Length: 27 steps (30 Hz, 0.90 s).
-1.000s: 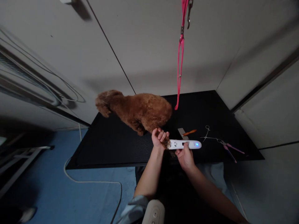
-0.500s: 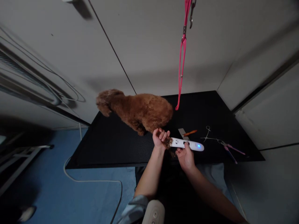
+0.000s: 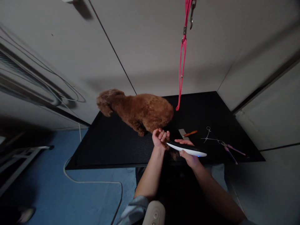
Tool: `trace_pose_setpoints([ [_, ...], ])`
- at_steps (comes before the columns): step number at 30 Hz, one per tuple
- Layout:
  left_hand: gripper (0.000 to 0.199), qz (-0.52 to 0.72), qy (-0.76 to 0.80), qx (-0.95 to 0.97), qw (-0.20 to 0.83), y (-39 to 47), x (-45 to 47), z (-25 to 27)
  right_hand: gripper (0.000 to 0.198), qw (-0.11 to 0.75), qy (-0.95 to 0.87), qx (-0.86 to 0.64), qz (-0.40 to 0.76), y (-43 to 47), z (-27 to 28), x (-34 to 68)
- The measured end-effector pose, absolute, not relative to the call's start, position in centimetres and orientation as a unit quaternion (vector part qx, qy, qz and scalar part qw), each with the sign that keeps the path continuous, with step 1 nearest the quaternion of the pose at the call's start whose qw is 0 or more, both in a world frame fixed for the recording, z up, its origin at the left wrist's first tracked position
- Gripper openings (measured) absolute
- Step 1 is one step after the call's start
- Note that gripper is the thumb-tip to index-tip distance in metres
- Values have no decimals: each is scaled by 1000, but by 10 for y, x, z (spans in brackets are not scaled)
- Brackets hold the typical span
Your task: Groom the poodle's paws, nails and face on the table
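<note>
A curly brown dog (image 3: 147, 107) stands on a black grooming table (image 3: 112, 151), its head turned to the left. At its rear, my left hand (image 3: 160, 137) is closed around one of the dog's legs; the paw sticks out on the right side of my fingers. My right hand (image 3: 191, 156) grips a white and black hair clipper (image 3: 187, 149) with a small blue light. The clipper is tilted on its side, its head right at the paw. Tufts of brown fur (image 3: 174, 155) show just below the clipper's head.
To the right on the table lie an orange-handled comb-like tool (image 3: 191, 133), slim metal forceps (image 3: 207, 137) and pink-handled pliers-type clippers (image 3: 231, 149). A pink loop leash (image 3: 181, 72) hangs above the table. A cable (image 3: 93, 182) runs over the blue floor.
My right hand has rolled the hair clipper from its white face showing up onto its side, with the black underside now visible. My left hand and the dog have barely moved.
</note>
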<state>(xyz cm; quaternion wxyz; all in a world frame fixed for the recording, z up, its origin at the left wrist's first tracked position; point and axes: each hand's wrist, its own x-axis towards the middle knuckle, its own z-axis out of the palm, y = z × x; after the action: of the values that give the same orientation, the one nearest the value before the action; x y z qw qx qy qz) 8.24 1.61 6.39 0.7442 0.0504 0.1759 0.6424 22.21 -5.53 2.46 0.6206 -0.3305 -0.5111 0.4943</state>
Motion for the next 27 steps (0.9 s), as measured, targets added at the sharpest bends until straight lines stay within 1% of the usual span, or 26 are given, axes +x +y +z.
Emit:
trace_pose_setpoints([
  [3,29,640,181,44,746,15,82,65,25,626,-558,-308,450,-55,30,224],
  [9,32,645,187,33,740,14,82,66,28,599,-595,-291,450,-53,36,228],
  [15,33,643,205,56,735,14,84,62,28,592,-599,-318,436,-51,39,226],
  [18,32,638,208,72,738,13,84,61,29,559,-612,-326,454,-43,46,226],
  [21,31,632,209,81,742,11,83,63,29,521,-602,-337,502,-30,58,226],
  [24,30,631,229,70,738,10,83,66,28,442,-611,-331,567,-12,74,227],
  [27,30,628,247,62,736,10,83,66,22,379,-626,-321,601,4,92,227],
])
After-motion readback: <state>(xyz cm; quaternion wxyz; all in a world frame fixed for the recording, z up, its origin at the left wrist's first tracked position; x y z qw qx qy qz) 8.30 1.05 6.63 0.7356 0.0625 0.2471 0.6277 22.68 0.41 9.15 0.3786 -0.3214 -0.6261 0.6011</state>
